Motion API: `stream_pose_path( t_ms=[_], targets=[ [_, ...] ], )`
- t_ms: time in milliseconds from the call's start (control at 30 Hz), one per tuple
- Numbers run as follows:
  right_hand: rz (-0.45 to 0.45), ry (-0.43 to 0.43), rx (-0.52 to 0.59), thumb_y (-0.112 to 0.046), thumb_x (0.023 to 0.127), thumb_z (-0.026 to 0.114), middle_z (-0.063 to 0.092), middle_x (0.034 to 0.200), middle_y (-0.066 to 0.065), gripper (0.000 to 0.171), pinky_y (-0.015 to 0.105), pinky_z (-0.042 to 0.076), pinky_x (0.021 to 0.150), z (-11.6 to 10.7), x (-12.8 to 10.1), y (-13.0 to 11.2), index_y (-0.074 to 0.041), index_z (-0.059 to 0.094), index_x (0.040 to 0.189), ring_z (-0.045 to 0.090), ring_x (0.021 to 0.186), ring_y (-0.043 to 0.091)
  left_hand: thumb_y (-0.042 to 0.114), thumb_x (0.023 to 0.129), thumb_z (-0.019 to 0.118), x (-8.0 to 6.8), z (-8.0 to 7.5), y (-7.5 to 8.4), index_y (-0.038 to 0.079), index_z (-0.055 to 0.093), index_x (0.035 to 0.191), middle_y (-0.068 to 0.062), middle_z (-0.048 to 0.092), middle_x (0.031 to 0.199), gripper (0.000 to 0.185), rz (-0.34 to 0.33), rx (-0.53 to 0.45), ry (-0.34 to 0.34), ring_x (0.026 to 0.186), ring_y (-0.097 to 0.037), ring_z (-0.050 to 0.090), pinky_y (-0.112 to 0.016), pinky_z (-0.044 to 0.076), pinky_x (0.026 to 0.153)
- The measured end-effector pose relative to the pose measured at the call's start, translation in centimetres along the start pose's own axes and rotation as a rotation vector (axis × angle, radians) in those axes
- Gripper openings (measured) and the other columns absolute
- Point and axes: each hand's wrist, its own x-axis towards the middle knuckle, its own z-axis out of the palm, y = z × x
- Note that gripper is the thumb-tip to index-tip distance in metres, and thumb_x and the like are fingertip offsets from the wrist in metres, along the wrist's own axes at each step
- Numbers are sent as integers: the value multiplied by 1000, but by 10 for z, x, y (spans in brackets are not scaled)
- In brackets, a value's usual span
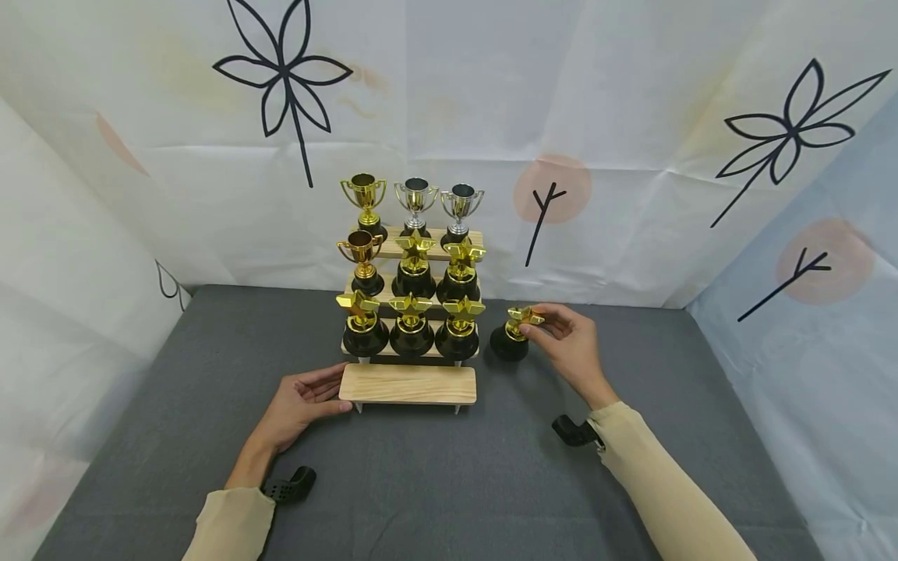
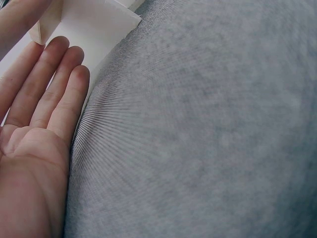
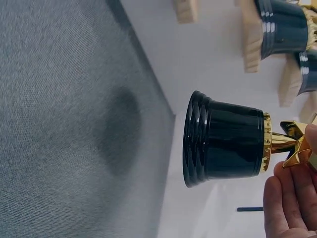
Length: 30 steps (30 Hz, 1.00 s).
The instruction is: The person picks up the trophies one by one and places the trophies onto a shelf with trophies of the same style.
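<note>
A stepped wooden display stand [image 1: 408, 384] bears cup trophies and star trophies in rows on its upper steps; the lowest step is bare wood. My left hand [image 1: 307, 401] is at the left end of that step, fingers extended along the stand's white side panel [image 2: 99, 29] in the left wrist view. Right of the stand, my right hand [image 1: 570, 349] pinches a star trophy [image 3: 233, 139] by its gold star. Its black base hangs above the grey cloth, casting a shadow there. The front row holds three star trophies, among them the rightmost trophy [image 1: 457, 340].
Behind the stand rises a white cloth backdrop [image 1: 617, 234] printed with leaf and twig figures. Grey cloth [image 1: 435, 483] covers the table. A silver cup trophy [image 1: 416, 196] and a gold cup trophy [image 1: 364, 195] stand on the top step; a bronze-coloured cup [image 1: 362, 253] stands below.
</note>
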Motion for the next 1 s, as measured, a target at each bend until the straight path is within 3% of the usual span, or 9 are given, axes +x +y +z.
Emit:
stream_pose_path(
  t_ms=[600,1000],
  targets=[
    [-69,-54,25,9,85,77,65,117,25,32,24,54,102,-7,-29,-22,12,67,115,65,107,5,-6,78,84,0,0,0,-15,45,144,-36,48,142,77,7,-7,-4,118,-6,62,-27,53,103],
    [-137,-92,82,16,82,76,65,112,27,33,25,57,99,6,-41,-29,12,68,114,67,106,10,-4,79,84,0,0,-1,-14,46,145,-36,48,143,76,6,3,-4,119,-5,61,-27,53,103]
  ],
)
